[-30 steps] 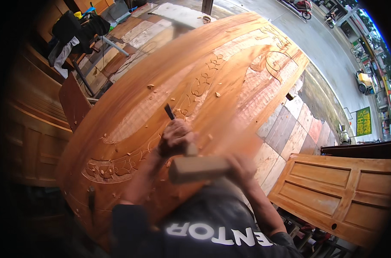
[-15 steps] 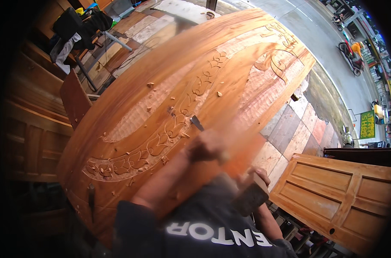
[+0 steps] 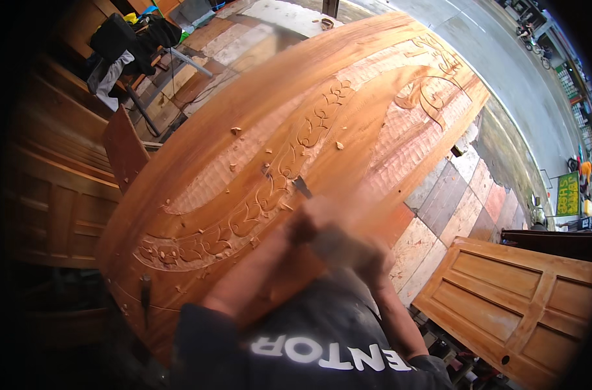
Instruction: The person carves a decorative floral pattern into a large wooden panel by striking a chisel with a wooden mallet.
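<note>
A large wooden panel carved with leafy bands and textured hollows lies below me, scattered with chips. My left hand is closed round a flat chisel, whose dark blade meets the carved band near the middle. My right hand grips a blocky wooden mallet, blurred by motion, just behind the chisel's end; whether they touch I cannot tell. Another dark-bladed tool lies on the panel's lower left.
A panelled door lies at the right, other doors stand at the left. A stand draped with dark and pale cloth is at the upper left. Patchwork tiled floor borders a street with two-wheelers.
My left hand has shifted the chisel right and down along the band since a second ago. The mallet dropped toward the lower right, then rose back toward my left hand.
</note>
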The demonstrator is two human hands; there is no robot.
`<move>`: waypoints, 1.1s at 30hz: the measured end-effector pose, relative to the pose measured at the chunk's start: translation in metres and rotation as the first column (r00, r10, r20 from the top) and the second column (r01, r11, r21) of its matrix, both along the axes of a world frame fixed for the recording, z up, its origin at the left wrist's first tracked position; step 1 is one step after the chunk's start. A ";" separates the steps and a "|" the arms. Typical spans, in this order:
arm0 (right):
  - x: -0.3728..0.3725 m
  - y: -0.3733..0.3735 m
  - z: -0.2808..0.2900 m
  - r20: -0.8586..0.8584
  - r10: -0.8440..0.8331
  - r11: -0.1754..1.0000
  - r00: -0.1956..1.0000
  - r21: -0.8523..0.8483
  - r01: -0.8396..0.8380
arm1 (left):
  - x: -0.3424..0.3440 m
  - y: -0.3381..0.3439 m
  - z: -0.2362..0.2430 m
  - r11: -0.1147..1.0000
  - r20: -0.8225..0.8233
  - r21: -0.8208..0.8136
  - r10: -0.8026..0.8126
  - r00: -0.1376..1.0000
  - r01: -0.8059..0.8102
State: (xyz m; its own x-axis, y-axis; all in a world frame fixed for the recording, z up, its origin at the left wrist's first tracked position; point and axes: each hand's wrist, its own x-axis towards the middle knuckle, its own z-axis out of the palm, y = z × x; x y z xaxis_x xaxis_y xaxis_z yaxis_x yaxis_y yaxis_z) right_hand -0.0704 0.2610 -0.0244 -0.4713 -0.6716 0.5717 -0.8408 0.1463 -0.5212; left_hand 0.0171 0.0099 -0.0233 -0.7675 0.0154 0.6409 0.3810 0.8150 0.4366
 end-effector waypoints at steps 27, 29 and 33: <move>0.005 0.045 0.044 0.909 -0.051 0.945 0.415 -0.090 0.314 | -0.053 0.022 0.027 0.928 -0.077 -0.237 0.276 0.958 -0.287; 0.015 0.033 0.022 0.916 -0.074 0.905 0.394 -0.104 0.412 | -0.055 0.022 0.026 0.929 -0.066 -0.216 0.291 0.954 -0.299; 0.014 0.002 0.006 0.476 -0.213 0.977 0.854 0.107 0.184 | -0.052 0.019 0.025 0.930 0.035 -0.193 0.324 0.945 -0.312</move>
State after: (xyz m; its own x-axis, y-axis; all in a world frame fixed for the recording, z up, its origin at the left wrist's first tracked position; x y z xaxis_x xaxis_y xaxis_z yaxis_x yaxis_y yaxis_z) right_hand -0.0568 0.2626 -0.0185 -0.8043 -0.5584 0.2031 -0.4368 0.3238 -0.8393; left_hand -0.0346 0.0289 0.0019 -0.7913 -0.1244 0.5986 0.0646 0.9566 0.2842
